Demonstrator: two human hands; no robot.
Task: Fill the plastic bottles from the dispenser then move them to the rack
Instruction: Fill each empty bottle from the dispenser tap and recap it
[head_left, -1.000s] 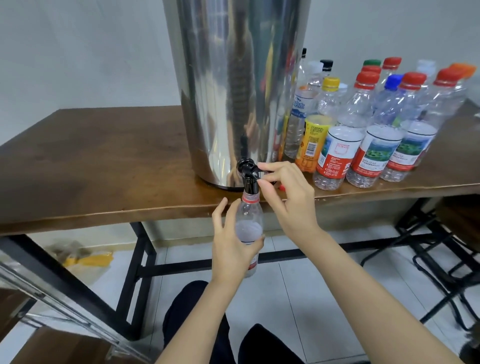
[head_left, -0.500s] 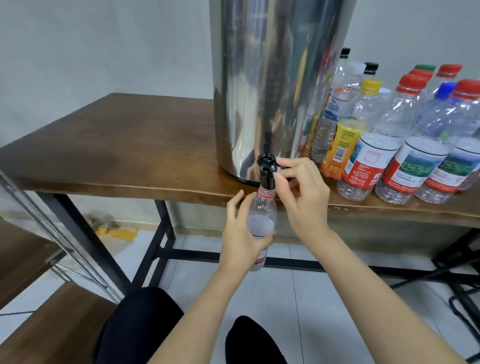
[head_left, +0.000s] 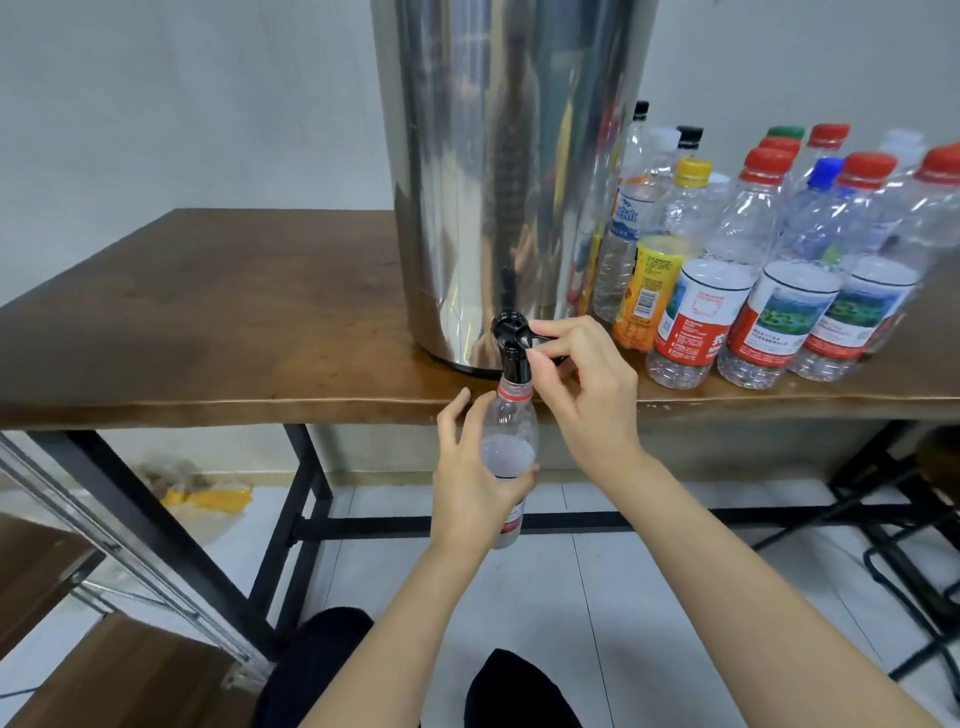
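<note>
**Bottle held under the tap, lever pinched**

The plastic bottle (head_left: 511, 415) hangs upright just in front of the dispenser (head_left: 509, 156), its mouth up against the black tap (head_left: 511, 345) at the dispenser's base. Water stands about halfway up the bottle.

The left hand (head_left: 470, 483) grips the bottle's middle from below the tap, thumb curled round one side and the fingers half-curled on the other, their tips lifted. The right hand (head_left: 587, 400) is beside the bottle's neck, thumb and forefinger pinching the tap's lever, the other fingers bent.

The dispenser stands on a wooden table (head_left: 208, 322). To its right is a cluster of capped bottles (head_left: 753, 270).

Compared with half a second ago, both grips and the bottle's place under the tap are unchanged.
</note>
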